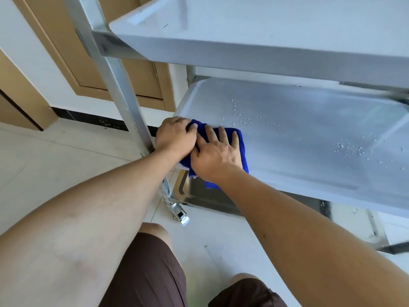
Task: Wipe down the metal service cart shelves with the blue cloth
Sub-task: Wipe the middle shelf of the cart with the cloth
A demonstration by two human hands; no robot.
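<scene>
The metal service cart fills the upper right, with a top shelf [254,34], a middle shelf [309,138] and a lower shelf [205,198] beneath. Water droplets [245,117] dot the middle shelf. The blue cloth [242,149] lies bunched on the middle shelf's near left corner and hangs over its front edge. My left hand [174,138] grips the cloth's left end at the corner. My right hand [215,155] presses flat on top of the cloth, fingers spread.
The cart's upright post [124,89] stands just left of my hands, with a caster and its brake [179,212] below. Wooden cabinet doors [137,69] and a dark skirting strip [88,119] lie behind. My knees in brown shorts [150,271] are on the pale tiled floor.
</scene>
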